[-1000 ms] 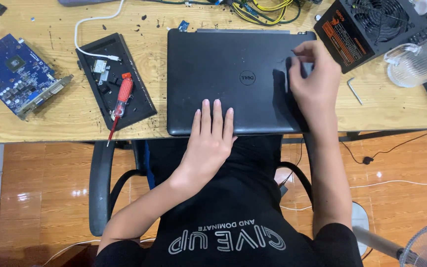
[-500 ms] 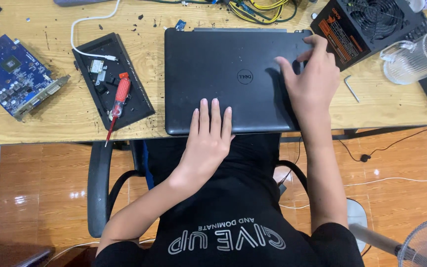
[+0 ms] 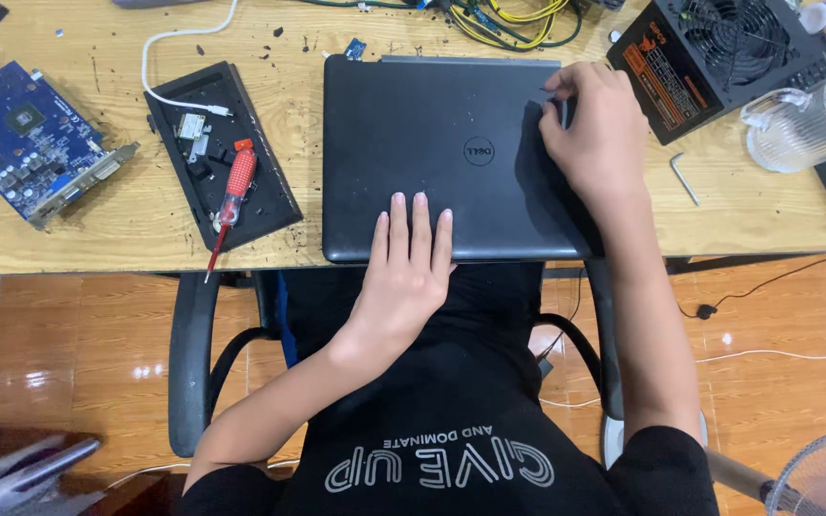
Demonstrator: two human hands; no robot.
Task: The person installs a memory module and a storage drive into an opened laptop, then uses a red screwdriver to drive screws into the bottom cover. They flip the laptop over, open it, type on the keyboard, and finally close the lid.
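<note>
Squarely on the pale wooden worktop [image 3: 126,244] lies a closed laptop [image 3: 451,153], its matt dark-grey lid smooth and rectangular. The left hand [image 3: 411,258] rests flat on the lid's near edge, fingers straight, grip wide and holding nothing. The right hand [image 3: 599,129] curls at the lid's right side; whether its fingertips pinch anything I cannot tell. A red-handled screwdriver [image 3: 231,196] lies on a black plastic cover [image 3: 274,205] to the left.

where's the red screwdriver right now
In the head view, the red-handled screwdriver lies on the black rectangular plastic panel on the wooden desk, left of the closed dark grey laptop.
</note>
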